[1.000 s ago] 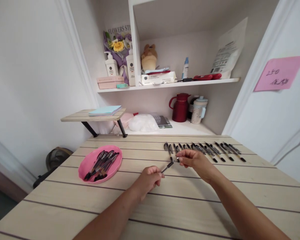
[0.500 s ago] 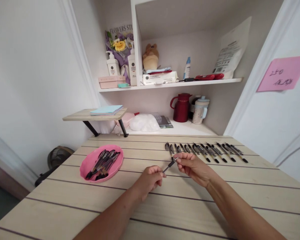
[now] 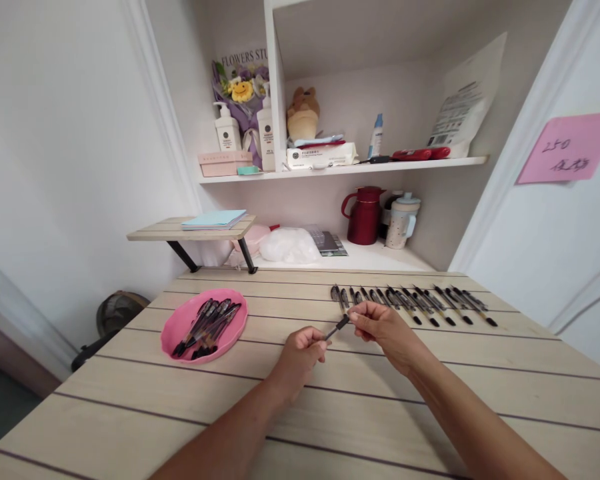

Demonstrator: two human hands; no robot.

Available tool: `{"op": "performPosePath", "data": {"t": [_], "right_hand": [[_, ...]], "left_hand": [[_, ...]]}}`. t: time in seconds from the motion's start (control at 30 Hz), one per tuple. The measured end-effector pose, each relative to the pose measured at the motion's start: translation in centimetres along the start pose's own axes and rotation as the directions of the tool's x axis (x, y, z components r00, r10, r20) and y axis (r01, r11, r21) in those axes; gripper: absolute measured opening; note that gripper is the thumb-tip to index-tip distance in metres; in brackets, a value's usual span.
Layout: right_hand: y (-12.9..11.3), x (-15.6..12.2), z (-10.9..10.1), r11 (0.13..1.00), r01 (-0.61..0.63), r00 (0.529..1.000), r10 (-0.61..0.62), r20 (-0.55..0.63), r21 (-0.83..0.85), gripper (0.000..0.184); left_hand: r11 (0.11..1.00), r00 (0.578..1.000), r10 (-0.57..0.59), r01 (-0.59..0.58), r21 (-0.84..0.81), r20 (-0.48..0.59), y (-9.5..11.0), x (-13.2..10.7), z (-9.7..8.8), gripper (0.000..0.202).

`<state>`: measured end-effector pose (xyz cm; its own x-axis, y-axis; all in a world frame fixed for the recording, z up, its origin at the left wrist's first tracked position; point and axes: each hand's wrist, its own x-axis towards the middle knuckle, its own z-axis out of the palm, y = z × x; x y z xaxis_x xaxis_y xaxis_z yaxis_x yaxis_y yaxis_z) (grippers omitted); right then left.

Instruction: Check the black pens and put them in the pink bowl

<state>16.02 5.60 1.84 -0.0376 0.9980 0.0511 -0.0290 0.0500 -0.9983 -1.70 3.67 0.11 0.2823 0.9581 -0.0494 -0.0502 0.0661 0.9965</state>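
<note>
A pen [image 3: 337, 327] with a dark grip and a greyish barrel slants between my two hands above the table. My left hand [image 3: 304, 351] pinches its lower barrel end between thumb and fingers. At the dark grip end, the fingertips of my right hand [image 3: 375, 323] are closed on the pen; its very tip is hidden by them. Behind my right hand lies a row of black pens and caps [image 3: 415, 305], set out side by side. To the left, a pink scalloped dish [image 3: 169, 327] holds a pile of black pens [image 3: 207, 327].
A small raised shelf [image 3: 145, 233] with blue paper [image 3: 215, 219] stands at the table's back left. Behind the table are a white plastic bag [image 3: 289, 246], a red jug [image 3: 364, 217] and a light tumbler [image 3: 401, 223]. A pink note [image 3: 565, 150] is stuck on the right wall.
My right fingertips have shifted slightly on the grip end, and the small shiny bit seen there before is now hidden. The left hand keeps its pinch on the pen.
</note>
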Motion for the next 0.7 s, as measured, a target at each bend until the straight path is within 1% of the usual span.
{"op": "performPosePath", "data": {"t": [0.1,0.17,0.23,0.3,0.33,0.43,0.5,0.6,0.7], "right_hand": [[-0.03,-0.13,0.04,1.0,0.011,1.0,-0.011,-0.005,0.007,0.032],[-0.28,-0.28,-0.04,0.997,-0.005,1.0,0.003,0.03,0.078,0.029],[-0.49,-0.37,-0.16,0.984,-0.044,0.997,0.031,0.076,0.173,0.032],[-0.44,-0.32,-0.18,0.973,-0.065,0.995,0.047,0.087,0.221,0.033],[-0.29,-0.25,-0.12,0.974,-0.062,0.996,0.048,0.071,0.216,0.031],[0.3,-0.11,0.35,0.991,-0.033,0.999,0.032,0.012,0.127,0.018],[0.46,-0.2,0.69,0.995,-0.022,0.999,0.019,0.038,0.099,0.015],[0.16,-0.47,0.74,0.984,-0.036,0.993,0.017,0.113,0.173,0.022],[-0.1,-0.45,0.3,0.967,-0.053,0.993,0.025,0.112,0.251,0.028]], "left_hand": [[0.999,0.999,0.042,-0.042,-0.007,-0.004,-0.14,0.13,-0.11,0.013],[1.0,1.0,0.025,-0.025,-0.016,0.002,-0.22,0.2,-0.19,0.014],[1.0,1.0,-0.001,0.001,-0.03,0.015,-0.23,0.22,-0.24,0.016],[0.999,0.999,-0.011,0.013,-0.038,0.031,-0.18,0.18,-0.22,0.017],[0.999,0.999,-0.015,0.016,-0.034,0.04,-0.15,0.14,-0.18,0.017],[1.0,0.997,-0.028,0.029,-0.012,0.066,-0.06,-0.02,0.01,0.017],[0.999,0.997,-0.036,0.037,-0.01,0.074,-0.02,-0.11,0.12,0.016],[0.999,0.997,-0.031,0.033,-0.033,0.066,0.06,-0.19,0.16,0.018],[0.998,0.998,-0.03,0.033,-0.055,0.048,0.19,-0.23,0.07,0.023]]}}
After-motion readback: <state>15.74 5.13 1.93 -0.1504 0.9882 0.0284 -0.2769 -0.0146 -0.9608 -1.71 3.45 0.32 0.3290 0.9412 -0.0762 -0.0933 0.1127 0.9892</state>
